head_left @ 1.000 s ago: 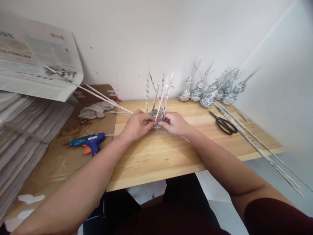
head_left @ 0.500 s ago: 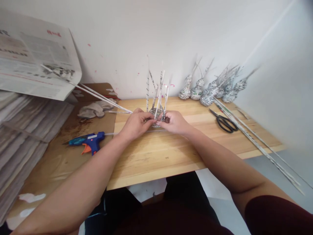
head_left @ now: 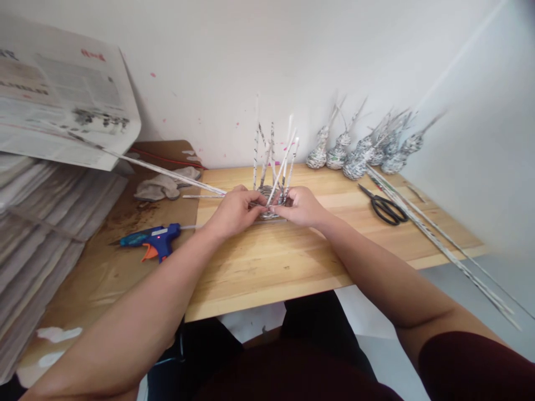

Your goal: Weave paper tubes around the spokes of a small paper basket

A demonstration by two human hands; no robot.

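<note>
Between my hands, on the wooden board, sits a small round weave of rolled newspaper (head_left: pixel 272 214) with several paper sticks (head_left: pixel 256 147) standing up from it. My left hand (head_left: pixel 240 210) is closed at its left side, pinching long rolled newspaper strips (head_left: pixel 167 174) that run off to the upper left. At the right side my right hand (head_left: pixel 300 207) has thumb and finger pinched on the weave's near rim, close to the base of a white upright. Both thumbs nearly meet at the front. My fingers hide part of the weave.
A blue glue gun (head_left: pixel 156 242) lies on cardboard at left, below a pair of gloves (head_left: pixel 165 185). Stacked newspapers (head_left: pixel 45 239) fill the far left. Black scissors (head_left: pixel 384 207), loose paper sticks (head_left: pixel 443 245) and several gourd-shaped woven pieces (head_left: pixel 355 159) are at right.
The long strips at left have swung lower and lie closer together. The uprights on the weave lean slightly more to the right. Both hands stay at the weave.
</note>
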